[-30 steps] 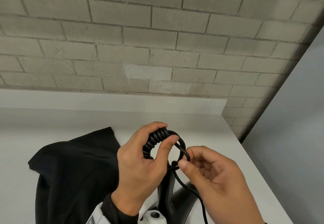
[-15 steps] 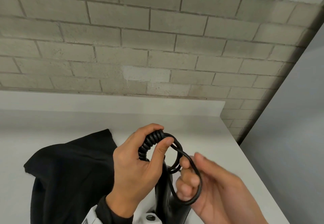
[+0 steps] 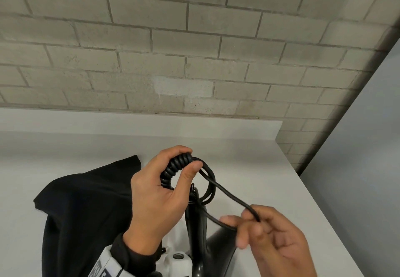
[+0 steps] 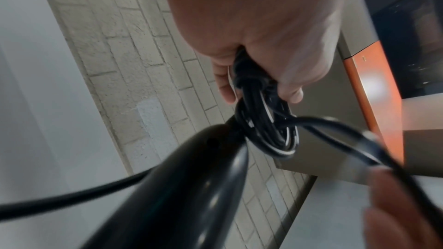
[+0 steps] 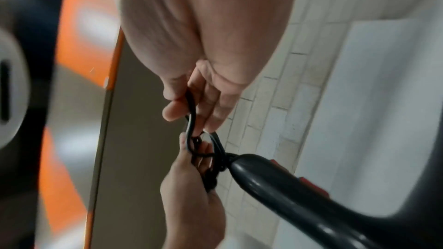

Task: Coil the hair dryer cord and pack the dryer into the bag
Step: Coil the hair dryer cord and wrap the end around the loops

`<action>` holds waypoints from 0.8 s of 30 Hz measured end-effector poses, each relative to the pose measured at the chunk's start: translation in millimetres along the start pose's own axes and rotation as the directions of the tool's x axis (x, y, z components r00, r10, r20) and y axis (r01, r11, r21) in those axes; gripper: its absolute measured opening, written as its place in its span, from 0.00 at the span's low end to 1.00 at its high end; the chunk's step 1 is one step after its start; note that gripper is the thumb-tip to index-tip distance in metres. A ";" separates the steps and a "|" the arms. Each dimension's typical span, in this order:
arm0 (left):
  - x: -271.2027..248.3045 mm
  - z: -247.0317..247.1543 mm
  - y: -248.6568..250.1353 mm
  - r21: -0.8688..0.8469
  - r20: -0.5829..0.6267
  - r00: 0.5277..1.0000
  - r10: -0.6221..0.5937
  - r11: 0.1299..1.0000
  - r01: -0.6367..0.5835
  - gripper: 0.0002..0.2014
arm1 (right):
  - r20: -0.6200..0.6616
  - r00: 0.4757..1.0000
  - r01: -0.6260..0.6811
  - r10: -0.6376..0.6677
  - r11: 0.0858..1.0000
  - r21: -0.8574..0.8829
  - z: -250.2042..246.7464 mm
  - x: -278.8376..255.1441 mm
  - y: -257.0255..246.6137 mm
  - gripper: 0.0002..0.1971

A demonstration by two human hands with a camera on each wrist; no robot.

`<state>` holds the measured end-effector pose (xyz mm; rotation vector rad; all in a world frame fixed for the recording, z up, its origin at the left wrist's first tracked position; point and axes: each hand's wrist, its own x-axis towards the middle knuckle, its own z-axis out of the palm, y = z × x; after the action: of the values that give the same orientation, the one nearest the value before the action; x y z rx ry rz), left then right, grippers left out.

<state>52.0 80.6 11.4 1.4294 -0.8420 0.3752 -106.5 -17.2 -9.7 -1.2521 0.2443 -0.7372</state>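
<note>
My left hand (image 3: 173,181) grips a bundle of black coiled cord (image 3: 175,168) above the white counter, thumb pressed on the loops. The black hair dryer (image 3: 201,240) hangs below that bundle, handle up; it also fills the left wrist view as the dryer (image 4: 182,186) and shows in the right wrist view as the dryer (image 5: 287,183). My right hand (image 3: 253,222) pinches a loose loop of cord (image 3: 229,196) drawn out to the lower right. The black fabric bag (image 3: 86,207) lies on the counter to the left of my hands.
The white counter (image 3: 249,164) ends at a grey brick wall (image 3: 194,49) behind and drops off along its right edge. In the wrist views an orange-edged panel (image 4: 374,92) stands nearby. A white device (image 3: 177,261) sits at the bottom below my left wrist.
My right hand has pulled the loose cord loop away from the bundle, down and to the right. The left hand keeps the same hold on the coil.
</note>
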 end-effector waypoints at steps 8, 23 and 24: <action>1.1 -2.5 -3.2 -0.002 -0.004 1.000 -0.012 1.000 0.012 0.11 | 0.175 0.894 -0.431 0.413 0.899 0.081 -34.1 -0.1 1.0 0.31; 0.2 -1.2 -6.1 -0.018 0.019 0.998 -0.063 0.998 0.063 0.10 | -0.030 0.891 -0.451 0.452 0.892 0.036 -74.6 3.9 15.0 0.32; -0.1 -0.9 -6.4 -0.032 0.013 0.997 -0.074 0.997 0.074 0.09 | -0.079 0.907 -0.418 0.413 0.907 -0.051 -69.6 5.2 15.2 0.35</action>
<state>56.6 80.6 6.8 1.4299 -0.7987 0.2958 -135.2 -72.2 -45.0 -1.1860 0.5772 -0.4025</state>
